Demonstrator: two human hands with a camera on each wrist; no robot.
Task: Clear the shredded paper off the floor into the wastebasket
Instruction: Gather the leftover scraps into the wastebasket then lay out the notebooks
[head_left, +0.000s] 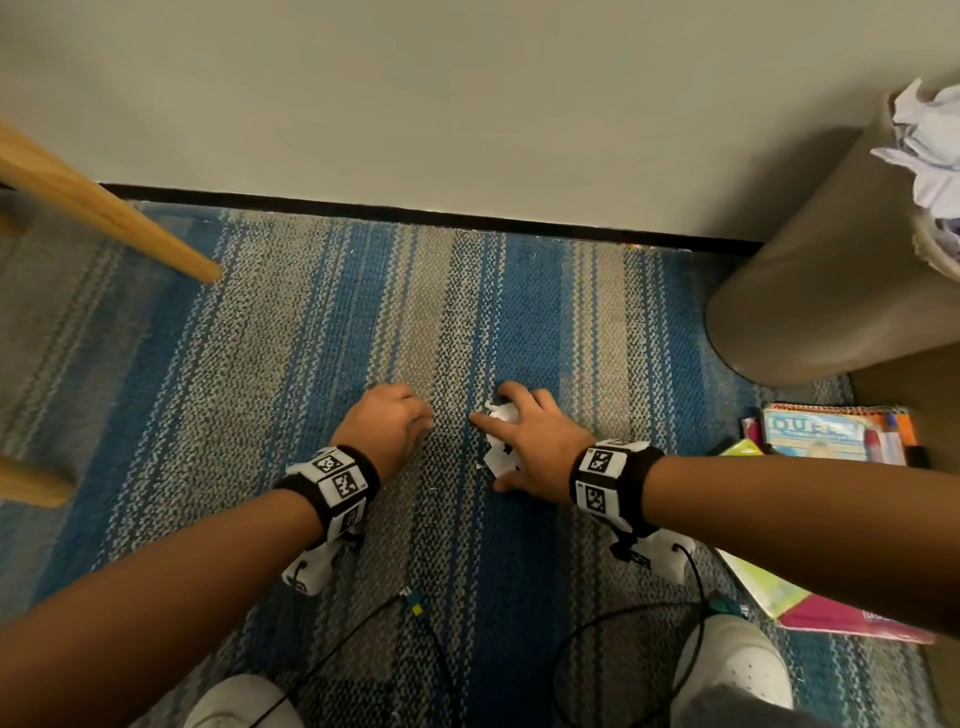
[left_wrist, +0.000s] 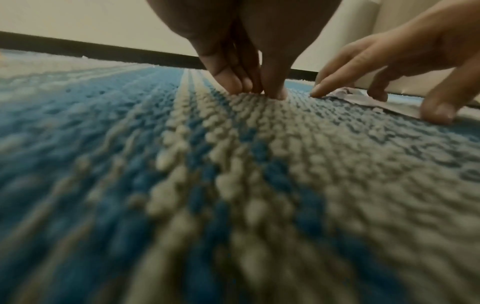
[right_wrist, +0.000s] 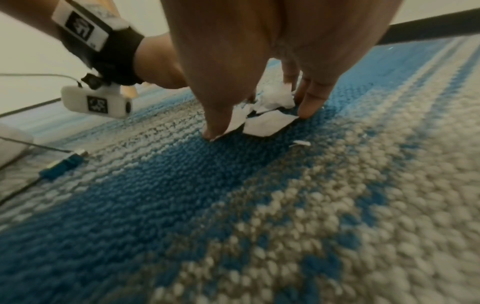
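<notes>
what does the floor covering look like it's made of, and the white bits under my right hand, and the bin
Floor covering: looped woven carpet, matte, with visible blue and beige yarn nubs. White bits: thin paper, torn edges and creases, lying under the right hand. Bin: smooth, matte tan wall, perhaps plastic or card; hard to tell.

— Any writing you can read?
— Hardly. The spiral notebook (head_left: 831, 435) on the floor beside the wastebasket (head_left: 810, 291) has big cover letters, too blurred to make out.
— And the wrist bands (head_left: 602, 467)?
— Only black-and-white square code markers, no words.
</notes>
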